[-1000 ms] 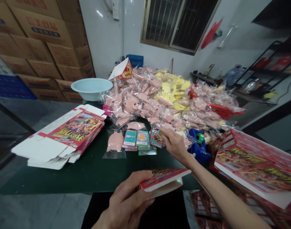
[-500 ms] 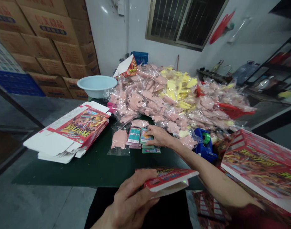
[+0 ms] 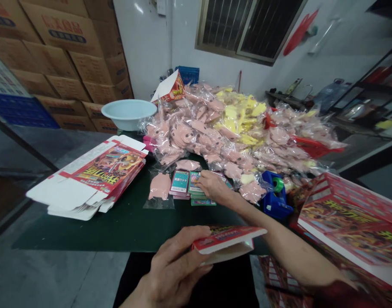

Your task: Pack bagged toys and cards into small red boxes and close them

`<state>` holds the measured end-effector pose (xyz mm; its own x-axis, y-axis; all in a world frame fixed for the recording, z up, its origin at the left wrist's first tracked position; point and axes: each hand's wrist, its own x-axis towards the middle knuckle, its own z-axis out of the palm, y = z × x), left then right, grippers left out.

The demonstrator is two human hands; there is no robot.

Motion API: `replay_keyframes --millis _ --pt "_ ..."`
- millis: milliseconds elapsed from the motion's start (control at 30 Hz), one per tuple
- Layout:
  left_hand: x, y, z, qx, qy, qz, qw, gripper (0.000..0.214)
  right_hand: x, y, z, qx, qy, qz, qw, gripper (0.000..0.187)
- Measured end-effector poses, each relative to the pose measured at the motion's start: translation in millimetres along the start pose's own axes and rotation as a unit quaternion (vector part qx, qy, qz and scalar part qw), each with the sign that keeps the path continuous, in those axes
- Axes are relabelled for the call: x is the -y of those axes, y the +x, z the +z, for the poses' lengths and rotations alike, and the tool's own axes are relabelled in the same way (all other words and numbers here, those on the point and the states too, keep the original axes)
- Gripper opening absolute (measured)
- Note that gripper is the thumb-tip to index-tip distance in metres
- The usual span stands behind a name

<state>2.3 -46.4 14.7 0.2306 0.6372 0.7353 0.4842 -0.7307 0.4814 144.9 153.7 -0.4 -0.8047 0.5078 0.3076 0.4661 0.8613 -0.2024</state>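
Observation:
My left hand [image 3: 179,256] is closed around a red printed cardboard box [image 3: 228,239], held low in front of me with its open end facing right. Over the table, my right hand [image 3: 213,188] has its fingers curled down at a stack of picture cards [image 3: 193,182], pinching a card there; the fingertips partly hide it. Left of that lies a stack with a teal card [image 3: 179,182] on top. A bagged flat pink animal-shaped toy [image 3: 160,187] rests beside the cards, and another pink toy [image 3: 188,164] lies behind them.
A pile of bagged pink and yellow toys [image 3: 212,128] covers the table's back. Flattened boxes [image 3: 109,171] and a pale blue basin [image 3: 128,113] are left. A blue tape dispenser [image 3: 274,196] and stacked red boxes [image 3: 346,222] stand right. Cartons [image 3: 70,38] line the wall.
My right hand has shifted slightly right across the cards, and a different picture shows at the stack's left part. My left hand and the box have barely moved.

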Motion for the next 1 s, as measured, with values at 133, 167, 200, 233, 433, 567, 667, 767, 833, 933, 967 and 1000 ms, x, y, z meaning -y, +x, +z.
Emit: replay_keyframes --millis 133,167,200,233,433,567,667,767,833,933,967,1000 --pt "3 8 0.9 -0.025 -0.03 -0.014 0.999 0.02 -1 -13 -20 -0.153 0.003 0.079 0.985 0.018" --pt "4 10 2.1 -0.041 -0.039 -0.031 0.998 0.021 1 -20 -36 -0.209 0.014 0.103 0.972 0.019" --pt "6 12 4.0 -0.061 -0.048 -0.052 0.996 0.024 5 -28 -56 -0.261 0.031 0.127 0.956 0.025" --pt "8 13 6.4 -0.085 -0.057 -0.071 0.992 0.027 12 -39 -76 -0.339 0.072 0.156 0.925 0.036" --pt "19 19 23.0 -0.167 -0.091 -0.125 0.974 0.034 85 -103 -148 -0.344 0.254 0.109 0.897 0.034" --pt "21 18 26.5 -0.17 -0.08 -0.144 0.971 0.033 101 -106 -127 -0.275 0.166 0.087 0.943 0.049" --pt "21 18 25.9 -0.172 -0.083 -0.164 0.968 0.033 97 -96 -113 -0.264 0.145 0.065 0.952 0.054" --pt "21 19 24.5 -0.166 -0.084 -0.166 0.968 0.033 95 -88 -114 -0.181 0.118 0.015 0.976 0.041" --pt "22 21 23.4 -0.157 -0.086 -0.153 0.972 0.035 95 -85 -122 -0.123 0.116 -0.008 0.986 0.039" --pt "24 24 22.5 -0.143 -0.087 -0.12 0.978 0.038 94 -80 -137 -0.066 0.116 -0.02 0.991 0.043" --pt "24 25 22.4 -0.14 -0.089 -0.111 0.98 0.038 93 -79 -140 -0.055 0.116 -0.021 0.992 0.044" --pt "24 25 22.6 -0.138 -0.09 -0.106 0.981 0.038 93 -78 -142 -0.05 0.113 -0.019 0.992 0.045"
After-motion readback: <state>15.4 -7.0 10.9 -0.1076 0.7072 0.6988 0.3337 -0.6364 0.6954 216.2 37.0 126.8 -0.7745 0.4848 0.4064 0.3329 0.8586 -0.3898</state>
